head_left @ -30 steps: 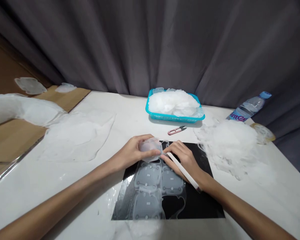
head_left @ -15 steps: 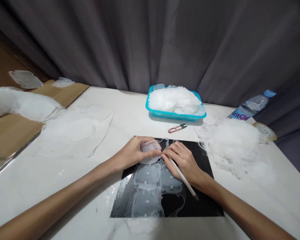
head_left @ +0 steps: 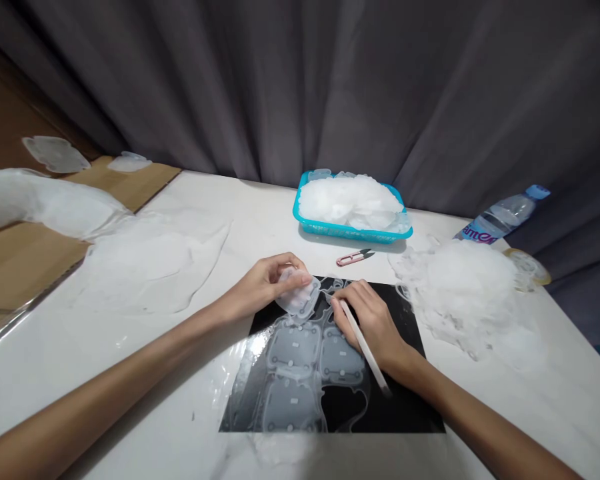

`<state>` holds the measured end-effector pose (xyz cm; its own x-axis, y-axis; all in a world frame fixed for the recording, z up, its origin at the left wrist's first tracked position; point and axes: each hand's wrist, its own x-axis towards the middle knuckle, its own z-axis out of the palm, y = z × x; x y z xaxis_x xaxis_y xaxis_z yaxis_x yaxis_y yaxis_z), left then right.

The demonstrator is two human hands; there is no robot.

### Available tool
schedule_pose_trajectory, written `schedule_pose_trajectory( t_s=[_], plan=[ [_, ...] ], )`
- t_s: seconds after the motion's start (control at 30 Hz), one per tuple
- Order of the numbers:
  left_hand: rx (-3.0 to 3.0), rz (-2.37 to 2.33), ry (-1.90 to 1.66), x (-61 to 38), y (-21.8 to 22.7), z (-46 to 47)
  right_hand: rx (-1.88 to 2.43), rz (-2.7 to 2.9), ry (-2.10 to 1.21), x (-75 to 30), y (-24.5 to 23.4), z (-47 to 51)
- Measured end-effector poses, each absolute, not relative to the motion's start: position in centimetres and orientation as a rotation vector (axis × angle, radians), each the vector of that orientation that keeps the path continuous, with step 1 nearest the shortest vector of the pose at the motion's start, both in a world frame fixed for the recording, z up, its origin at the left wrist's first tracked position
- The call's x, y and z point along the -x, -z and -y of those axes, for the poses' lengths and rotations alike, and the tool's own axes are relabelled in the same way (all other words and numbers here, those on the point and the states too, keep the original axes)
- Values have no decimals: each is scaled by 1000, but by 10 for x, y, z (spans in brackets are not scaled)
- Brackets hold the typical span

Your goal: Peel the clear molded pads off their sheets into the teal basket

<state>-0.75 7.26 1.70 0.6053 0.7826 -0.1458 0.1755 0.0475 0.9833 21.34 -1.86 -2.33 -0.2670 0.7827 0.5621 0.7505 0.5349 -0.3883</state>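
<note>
Between the thumb and fingers of my left hand (head_left: 283, 280) is a translucent piece (head_left: 305, 300) with rounded edges, lifted at the top of the black mat (head_left: 405, 400). My right hand (head_left: 367, 320) is closed around a slim white pen-like stick (head_left: 367, 350), its lower end slanting toward me. The stick's working tip is hidden by my fingers. By the right fingertips a thin clear strip (head_left: 326, 291) runs to the held piece. On the mat below lie more translucent panels (head_left: 293, 347) in a sheet, with a cut-out gap showing black at lower right.
A blue basket (head_left: 355, 235) heaped with white translucent pieces stands at the back. Pink-handled thread snips (head_left: 355, 257) lie before it. To the right are a pile of clear scraps (head_left: 467, 287), a tape roll (head_left: 530, 267) and a water bottle (head_left: 503, 215). Cardboard (head_left: 30, 260) and clear plastic film (head_left: 150, 267) are left.
My left hand has tilted the translucent piece up and a little left, showing more of its face. My right hand has shifted slightly right, opening a gap between the hands.
</note>
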Motion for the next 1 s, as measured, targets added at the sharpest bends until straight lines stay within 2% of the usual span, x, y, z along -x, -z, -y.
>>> schedule_pose_trajectory(
  t_s=[0.23, 0.57, 0.9, 1.0],
  plan=[
    [-1432, -820, -496, 7, -30, -67, 1236, 1759, -132, -212, 20, 26],
    [-1328, -757, -560, 2, -31, -55, 1177, 1911, -31, -196, 17, 41],
    [-1376, -778, -592, -1, -29, -46, 1205, 1688, -424, -195, 21, 43],
    [-1446, -788, -527, 1, -25, -47, 1174, 1704, -433, -197, 21, 42]
  ],
)
